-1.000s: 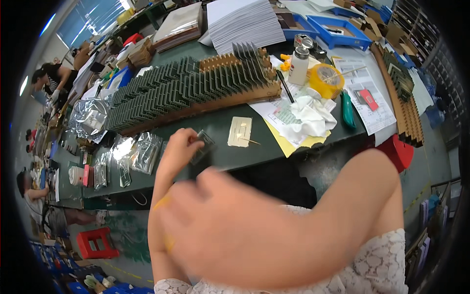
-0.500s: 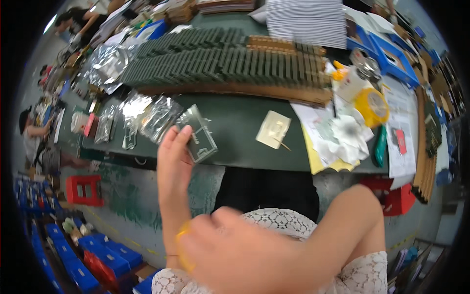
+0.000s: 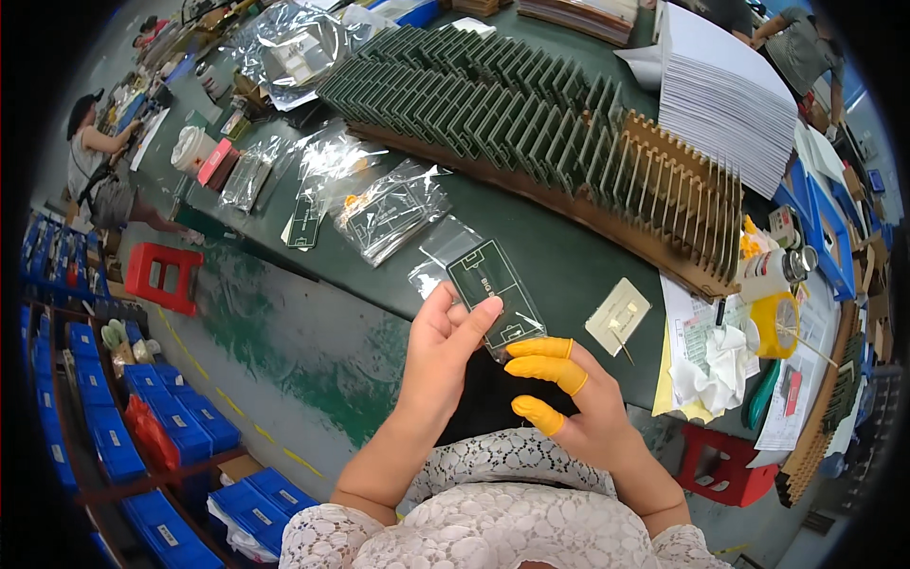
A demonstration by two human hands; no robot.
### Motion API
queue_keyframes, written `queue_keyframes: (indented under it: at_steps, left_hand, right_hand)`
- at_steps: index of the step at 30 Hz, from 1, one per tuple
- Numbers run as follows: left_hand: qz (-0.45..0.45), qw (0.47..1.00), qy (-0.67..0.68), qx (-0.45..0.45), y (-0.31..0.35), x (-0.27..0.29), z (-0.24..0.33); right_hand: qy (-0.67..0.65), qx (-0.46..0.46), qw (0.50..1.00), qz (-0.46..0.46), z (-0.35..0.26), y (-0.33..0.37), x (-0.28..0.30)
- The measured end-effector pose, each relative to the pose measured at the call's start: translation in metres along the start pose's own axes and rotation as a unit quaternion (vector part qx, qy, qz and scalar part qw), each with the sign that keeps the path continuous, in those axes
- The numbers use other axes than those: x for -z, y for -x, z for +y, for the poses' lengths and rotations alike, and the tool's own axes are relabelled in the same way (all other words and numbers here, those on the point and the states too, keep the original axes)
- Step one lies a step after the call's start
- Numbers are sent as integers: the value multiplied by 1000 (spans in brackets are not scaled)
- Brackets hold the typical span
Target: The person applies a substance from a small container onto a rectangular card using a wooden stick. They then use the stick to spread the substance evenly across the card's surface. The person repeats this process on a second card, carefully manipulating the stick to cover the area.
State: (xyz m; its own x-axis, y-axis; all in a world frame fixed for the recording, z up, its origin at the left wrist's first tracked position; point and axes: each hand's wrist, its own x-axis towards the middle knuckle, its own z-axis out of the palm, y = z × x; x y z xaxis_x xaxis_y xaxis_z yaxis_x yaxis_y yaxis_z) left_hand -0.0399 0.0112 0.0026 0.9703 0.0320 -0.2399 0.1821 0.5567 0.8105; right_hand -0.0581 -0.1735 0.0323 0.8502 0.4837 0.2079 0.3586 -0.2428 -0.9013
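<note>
A flat dark green panel (image 3: 494, 290) with white lines like a football pitch is pinched between the thumb and fingers of my left hand (image 3: 445, 346). Clear plastic film (image 3: 444, 248) lies behind the panel's far left edge. My right hand (image 3: 578, 398) wears yellow finger cots. Its fingers and thumb are apart by the panel's near right corner; whether a fingertip touches that corner I cannot tell. Left of the panel lie clear bags (image 3: 391, 211) with similar green panels inside. On the right rests a small cream pad (image 3: 618, 318) with a thin stick on it.
Beyond my hands a long slotted rack (image 3: 654, 248) holds many upright green panels. A paper stack (image 3: 725, 95) stands behind it. At right are a white bottle (image 3: 766, 275), yellow tape roll (image 3: 775, 324), crumpled tissue (image 3: 713, 365) and green-handled tool (image 3: 761, 394). Red stools (image 3: 163, 277) flank the table.
The view has turned, so the table now slants. My right hand has moved from near my body up to the panel. My left hand keeps its hold on the panel.
</note>
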Motion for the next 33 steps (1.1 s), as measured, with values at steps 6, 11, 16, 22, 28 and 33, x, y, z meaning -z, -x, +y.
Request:
queue_keyframes:
  at_steps: [6,11,16,22,28,33]
  left_hand:
    - [-98,989,-102,45,-6,18,19]
    - [-180,972,-129,79,-9,20,19]
    - [-213,961,-140,107,-17,19,20]
    - [-253,944,-119,173,-27,20,29]
    - [-173,821,-538,-81,-53,40,44]
    - [-15,661,-633,-403,-46,19,54]
  right_hand:
    - [-194,-74,961,182,18,-11,14]
    - [-221,-68,945,230,32,-36,7]
    - [-75,-42,972,217,37,-38,0]
    - [-27,-40,958,283,40,-38,2]
    - [43,34,877,478,51,-28,35]
    - [-34,3,879,476,54,-20,39]
